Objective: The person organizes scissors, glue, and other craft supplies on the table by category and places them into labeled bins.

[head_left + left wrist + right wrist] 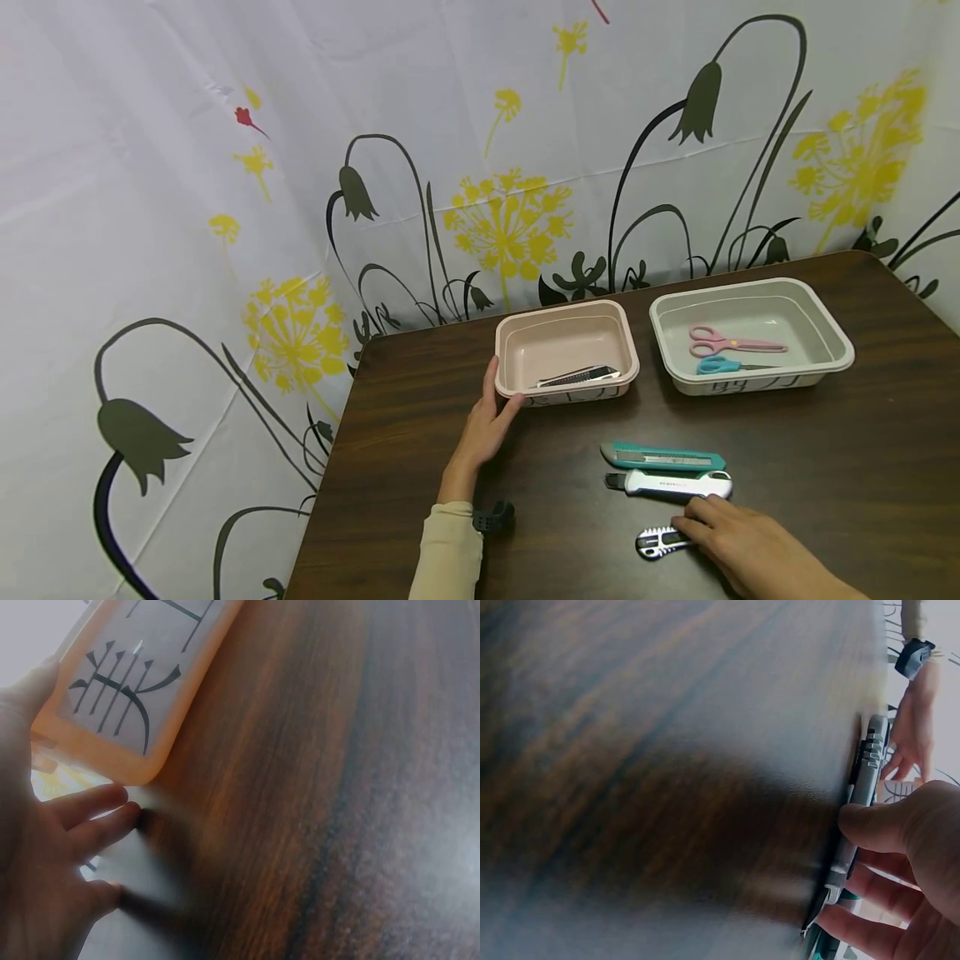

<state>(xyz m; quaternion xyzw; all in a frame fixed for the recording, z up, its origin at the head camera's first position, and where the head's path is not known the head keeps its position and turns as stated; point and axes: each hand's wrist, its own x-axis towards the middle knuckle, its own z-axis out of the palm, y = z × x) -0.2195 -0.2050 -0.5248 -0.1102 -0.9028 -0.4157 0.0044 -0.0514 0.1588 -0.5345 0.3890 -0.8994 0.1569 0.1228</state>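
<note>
Right hand (742,537) pinching silver-black snap-off cutter (662,542), 1 of 3 on counter (405,433). Left hand (482,429) spread against pink bin (558,346). Gray bin (813,329): 2 scissors (742,344).

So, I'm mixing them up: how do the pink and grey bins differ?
The grey bin looks wider than the pink bin. The grey bin holds pink scissors and blue scissors; the pink bin holds neither. The left hand touches the pink bin, not the grey bin. Both are open-topped.

Floral cloth (420,100) (creased) behind brown table (555,492).
</note>
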